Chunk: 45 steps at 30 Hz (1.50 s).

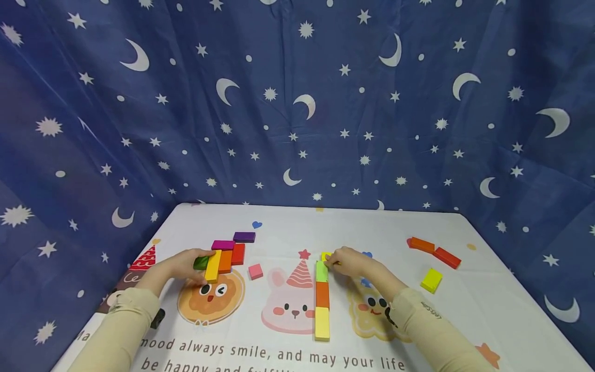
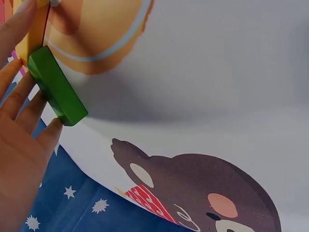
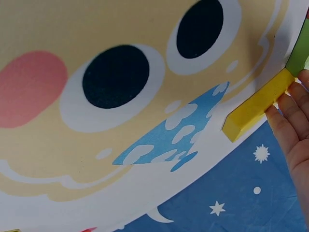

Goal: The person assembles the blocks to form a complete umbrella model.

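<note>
Your row runs from 6 o'clock toward 12 on the tabletop (image 1: 381,227): a cream-yellow block (image 1: 322,324) nearest you, then an orange block (image 1: 323,295), then a light green block (image 1: 322,271), laid end to end. That much looks done. At the row's 12 o'clock end your right hand (image 1: 350,262) seems to pinch a yellow block (image 3: 260,104); it meets the light green block at an angle, so I'd judge it not yet lined up.

Your left hand (image 1: 185,264), near 10 o'clock from the row, appears to pinch an amber block (image 1: 213,267), its other fingers against a dark green block (image 2: 57,87). Beside these lie a tangerine block (image 1: 225,262), a red block (image 1: 238,254), a magenta block (image 1: 223,245) and a purple block (image 1: 244,237). A pink block (image 1: 255,272) sits alone between 9 and 10, a lemon block (image 1: 432,280) near 3, a rust block (image 1: 422,245) and a crimson block (image 1: 447,258) around 2. All these remain outside the row.

The blocks look smooth, plain-coloured and crisp-edged, mostly oblong; the pink one looks shorter.
</note>
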Tool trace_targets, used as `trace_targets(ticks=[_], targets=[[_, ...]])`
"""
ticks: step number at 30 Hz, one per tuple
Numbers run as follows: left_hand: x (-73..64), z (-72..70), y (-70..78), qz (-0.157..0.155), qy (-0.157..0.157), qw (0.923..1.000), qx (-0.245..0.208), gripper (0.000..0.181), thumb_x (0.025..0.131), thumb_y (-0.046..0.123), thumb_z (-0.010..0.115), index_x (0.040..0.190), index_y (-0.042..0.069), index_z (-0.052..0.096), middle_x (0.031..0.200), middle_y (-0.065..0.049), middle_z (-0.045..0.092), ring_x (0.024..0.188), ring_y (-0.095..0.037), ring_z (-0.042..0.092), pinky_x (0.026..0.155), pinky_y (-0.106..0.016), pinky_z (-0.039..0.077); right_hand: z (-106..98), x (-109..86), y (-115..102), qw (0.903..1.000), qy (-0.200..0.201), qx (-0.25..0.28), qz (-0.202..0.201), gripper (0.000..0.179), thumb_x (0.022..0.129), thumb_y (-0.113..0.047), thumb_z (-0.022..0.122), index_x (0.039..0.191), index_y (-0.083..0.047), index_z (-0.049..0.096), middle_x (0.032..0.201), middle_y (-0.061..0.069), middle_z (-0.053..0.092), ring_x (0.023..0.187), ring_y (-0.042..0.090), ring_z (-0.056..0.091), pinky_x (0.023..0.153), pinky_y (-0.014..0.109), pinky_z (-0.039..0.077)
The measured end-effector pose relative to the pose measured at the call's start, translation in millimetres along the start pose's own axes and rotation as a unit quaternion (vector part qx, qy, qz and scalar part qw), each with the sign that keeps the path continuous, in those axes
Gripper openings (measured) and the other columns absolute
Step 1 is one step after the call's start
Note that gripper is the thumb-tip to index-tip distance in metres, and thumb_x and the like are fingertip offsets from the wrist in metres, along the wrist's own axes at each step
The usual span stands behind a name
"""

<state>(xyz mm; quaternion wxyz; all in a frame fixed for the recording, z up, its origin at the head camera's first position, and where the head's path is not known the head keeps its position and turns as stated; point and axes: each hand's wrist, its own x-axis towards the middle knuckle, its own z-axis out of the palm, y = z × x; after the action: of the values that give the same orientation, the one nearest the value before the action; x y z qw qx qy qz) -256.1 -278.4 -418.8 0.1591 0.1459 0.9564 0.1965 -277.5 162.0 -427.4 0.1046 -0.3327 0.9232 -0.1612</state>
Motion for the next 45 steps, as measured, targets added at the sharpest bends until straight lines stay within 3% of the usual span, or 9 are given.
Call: trace_targets(ticks=[3, 9, 14, 21, 28, 34, 40, 42, 45], targets=[[0.7, 0.4, 1.0, 0.003, 0.002, 1.0, 0.001, 0.078, 0.07, 0.021, 0.082, 0.136, 0.0, 0.046, 0.134, -0.03, 0.047, 0.122, -0.048, 0.043, 0.103, -0.062, 0.034, 0, -1.2, 0, 1.0, 0.0, 0.001, -0.005, 0.022, 0.09, -0.002, 0.057, 0.105, -0.001, 0.071, 0.094, 0.01, 0.072, 0.056, 0.007, 0.038, 0.057, 0.018, 0.036], [2.4, -1.8, 9.0, -0.004, -0.015, 0.9999, 0.005, 0.081, 0.07, 0.014, 0.082, 0.14, 0.001, 0.042, 0.142, -0.029, 0.039, 0.128, -0.049, 0.037, 0.105, -0.062, 0.032, -2, -2.1, -2, 1.0, 0.001, 0.003, 0.007, 0.023, 0.089, -0.002, 0.056, 0.108, -0.001, 0.07, 0.099, 0.012, 0.072, 0.056, 0.008, 0.039, 0.056, 0.018, 0.035], [3.7, -4.8, 12.0, -0.01, -0.007, 0.9998, 0.012, 0.08, 0.068, 0.012, 0.083, 0.137, -0.003, 0.044, 0.136, -0.029, 0.046, 0.123, -0.046, 0.043, 0.103, -0.06, 0.035, 0, -0.9, -3, 0.9998, -0.007, 0.005, 0.019, 0.025, 0.09, -0.001, 0.055, 0.111, -0.001, 0.069, 0.113, 0.016, 0.068, 0.06, 0.009, 0.043, 0.06, 0.019, 0.038], [4.3, -3.8, 9.3, -0.007, 0.005, 0.9999, 0.012, 0.081, 0.064, 0.013, 0.085, 0.133, -0.005, 0.048, 0.133, -0.028, 0.049, 0.121, -0.047, 0.045, 0.101, -0.06, 0.038, 4, -0.7, -4, 0.9996, -0.008, 0.0, 0.028, 0.025, 0.09, -0.002, 0.057, 0.111, -0.003, 0.069, 0.115, 0.015, 0.067, 0.084, 0.014, 0.058, 0.07, 0.024, 0.044], [8.5, -2.7, 11.2, -0.006, 0.005, 0.9997, 0.021, 0.083, 0.063, 0.019, 0.087, 0.134, -0.001, 0.049, 0.134, -0.029, 0.046, 0.119, -0.046, 0.046, 0.1, -0.059, 0.039, 3, -0.6, -3, 0.9997, 0.0, 0.001, 0.024, 0.024, 0.09, -0.003, 0.056, 0.11, -0.003, 0.07, 0.11, 0.014, 0.07, 0.06, 0.01, 0.043, 0.059, 0.02, 0.038], [13.3, 5.5, 10.0, 0.01, 0.006, 0.9984, 0.055, 0.088, 0.065, 0.04, 0.084, 0.136, 0.004, 0.047, 0.125, -0.024, 0.045, 0.11, -0.039, 0.049, 0.099, -0.058, 0.042, 2, -1.5, -2, 0.9999, -0.001, -0.012, 0.01, 0.022, 0.09, -0.004, 0.056, 0.107, -0.002, 0.071, 0.104, 0.012, 0.071, 0.07, 0.01, 0.05, 0.063, 0.022, 0.04], [9.6, 7.6, 9.1, 0.017, 0.05, 0.9922, 0.113, 0.073, 0.064, 0.055, 0.079, 0.118, 0.011, 0.062, 0.121, -0.021, 0.049, 0.106, -0.036, 0.051, 0.095, -0.057, 0.045, 3, -1.0, -2, 0.9997, -0.007, -0.011, 0.02, 0.023, 0.091, -0.006, 0.057, 0.109, -0.003, 0.071, 0.106, 0.011, 0.071, 0.076, 0.012, 0.052, 0.066, 0.024, 0.042], [7.6, 6.2, 8.5, 0.025, 0.056, 0.9915, 0.114, 0.066, 0.066, 0.049, 0.081, 0.115, 0.009, 0.064, 0.128, -0.023, 0.049, 0.112, -0.039, 0.05, 0.097, -0.058, 0.043, 3, -1.7, -2, 0.9997, -0.007, -0.017, 0.014, 0.023, 0.091, -0.006, 0.056, 0.11, -0.004, 0.07, 0.109, 0.012, 0.07, 0.079, 0.014, 0.057, 0.067, 0.024, 0.042], [5.5, 4.7, 6.4, 0.048, 0.06, 0.9902, 0.116, 0.052, 0.069, 0.03, 0.083, 0.113, 0.007, 0.066, 0.135, -0.025, 0.046, 0.12, -0.044, 0.047, 0.099, -0.059, 0.04, 3, -3.8, -2, 0.9996, -0.009, -0.026, 0.002, 0.026, 0.092, -0.006, 0.056, 0.114, -0.004, 0.068, 0.118, 0.014, 0.066, 0.101, 0.024, 0.066, 0.069, 0.024, 0.042]])
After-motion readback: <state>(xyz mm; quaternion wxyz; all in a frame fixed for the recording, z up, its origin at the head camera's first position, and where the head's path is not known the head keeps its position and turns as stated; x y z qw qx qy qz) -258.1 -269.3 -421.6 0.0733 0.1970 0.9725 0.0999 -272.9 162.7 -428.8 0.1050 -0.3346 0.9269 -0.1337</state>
